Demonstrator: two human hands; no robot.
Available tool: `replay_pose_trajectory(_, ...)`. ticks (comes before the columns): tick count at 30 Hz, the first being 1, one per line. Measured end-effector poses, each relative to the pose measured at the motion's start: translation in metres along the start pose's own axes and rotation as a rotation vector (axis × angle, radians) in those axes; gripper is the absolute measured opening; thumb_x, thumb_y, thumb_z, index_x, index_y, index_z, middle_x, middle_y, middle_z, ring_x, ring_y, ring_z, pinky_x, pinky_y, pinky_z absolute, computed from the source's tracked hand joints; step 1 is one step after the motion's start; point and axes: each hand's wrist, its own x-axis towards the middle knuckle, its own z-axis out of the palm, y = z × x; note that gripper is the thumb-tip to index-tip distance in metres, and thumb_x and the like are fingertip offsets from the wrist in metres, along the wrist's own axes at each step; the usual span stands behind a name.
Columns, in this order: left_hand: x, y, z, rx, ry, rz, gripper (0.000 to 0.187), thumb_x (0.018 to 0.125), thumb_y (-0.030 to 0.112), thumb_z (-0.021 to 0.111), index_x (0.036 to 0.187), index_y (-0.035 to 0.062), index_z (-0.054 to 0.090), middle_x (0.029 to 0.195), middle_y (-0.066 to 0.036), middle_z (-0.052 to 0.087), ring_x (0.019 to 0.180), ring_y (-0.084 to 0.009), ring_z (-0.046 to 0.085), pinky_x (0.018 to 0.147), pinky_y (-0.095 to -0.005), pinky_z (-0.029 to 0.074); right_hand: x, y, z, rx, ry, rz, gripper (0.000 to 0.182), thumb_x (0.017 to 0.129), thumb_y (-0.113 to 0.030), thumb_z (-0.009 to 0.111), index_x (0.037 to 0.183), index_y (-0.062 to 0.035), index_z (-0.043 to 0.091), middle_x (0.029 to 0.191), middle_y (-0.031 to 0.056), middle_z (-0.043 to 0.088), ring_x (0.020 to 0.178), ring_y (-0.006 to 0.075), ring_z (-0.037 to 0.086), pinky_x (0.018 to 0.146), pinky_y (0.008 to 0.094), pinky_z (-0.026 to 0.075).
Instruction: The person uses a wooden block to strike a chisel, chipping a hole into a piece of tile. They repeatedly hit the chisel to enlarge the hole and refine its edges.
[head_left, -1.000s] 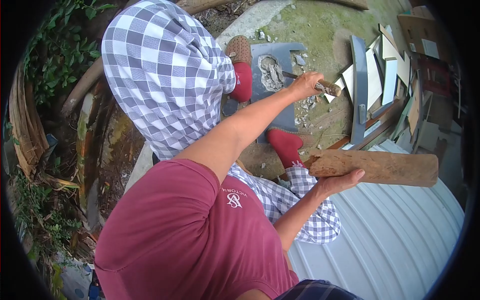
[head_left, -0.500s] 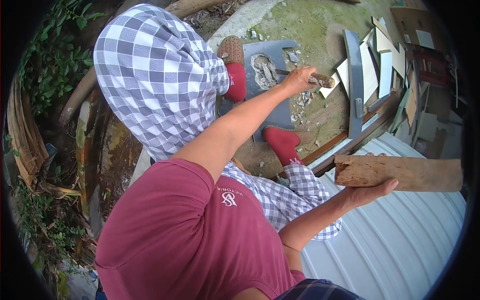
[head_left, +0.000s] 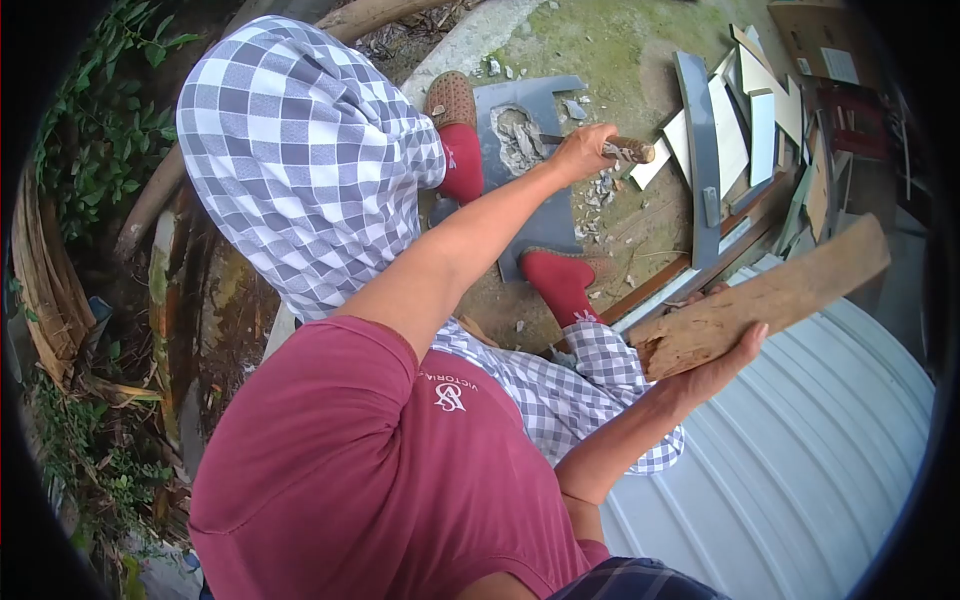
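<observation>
My left hand point(head_left: 585, 153) is closed round a wooden-handled tool point(head_left: 634, 150). The tool's narrow dark blade points left, its tip at a rough patch of broken grey-white material point(head_left: 517, 138) on a flat grey board point(head_left: 540, 222). In my right hand point(head_left: 722, 372) is a thick, worn wooden plank point(head_left: 765, 297) with a splintered near end. My thumb lies along its lower edge and the fingers go behind it. The plank slants up to the right, raised over the right leg and away from the board.
My feet in red socks point(head_left: 555, 285) stand either side of the board. Pale chips point(head_left: 600, 190) litter the concrete. Offcut panels point(head_left: 735, 140) and a long grey strip point(head_left: 697, 165) lie at upper right. Corrugated white sheeting point(head_left: 770, 450) covers the lower right; plants point(head_left: 95, 150) grow at left.
The plank has swung from nearly level to a slant, its far end higher and its near end further left and lower. My left hand stays at the board with the tool.
</observation>
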Motion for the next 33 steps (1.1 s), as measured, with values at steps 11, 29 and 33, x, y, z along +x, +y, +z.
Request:
replay_pose_trajectory(11,0.006,0.001,-0.003,0.035,0.052,0.031,0.032,0.068,0.013,0.070,0.093,0.0023,0.053,0.084,-0.017,0.060,0.082,-0.0336,0.060,0.070,-0.0395,0.046,-0.007,0.119,0.015,-0.281,-0.244,0.350,0.056,0.086,-0.040,0.059,0.121,0.0032,0.047,0.101,0.0114,0.057,0.089,0.0183,0.057,0.077,0.0312,0.048)
replay_pose_trajectory(29,-0.075,-0.026,0.024,0.374,-0.144,0.425,0.026,0.065,0.004,0.066,0.084,0.0098,0.051,0.082,-0.008,0.051,0.086,-0.0297,0.053,0.077,-0.0389,0.042,-0.039,0.086,-0.049,-0.099,0.080,0.395,0.057,0.085,-0.040,0.058,0.122,0.0013,0.046,0.103,0.0131,0.057,0.087,0.0215,0.060,0.072,0.0321,0.052)
replay_pose_trajectory(33,-0.060,-0.013,0.019,0.284,-0.059,0.388,0.025,0.065,0.005,0.067,0.084,0.0102,0.051,0.082,-0.008,0.051,0.085,-0.0297,0.053,0.077,-0.0391,0.043,-0.042,0.089,-0.053,-0.064,0.088,0.424,0.055,0.085,-0.040,0.058,0.119,0.0018,0.047,0.100,0.0128,0.057,0.084,0.0213,0.061,0.070,0.0320,0.052)
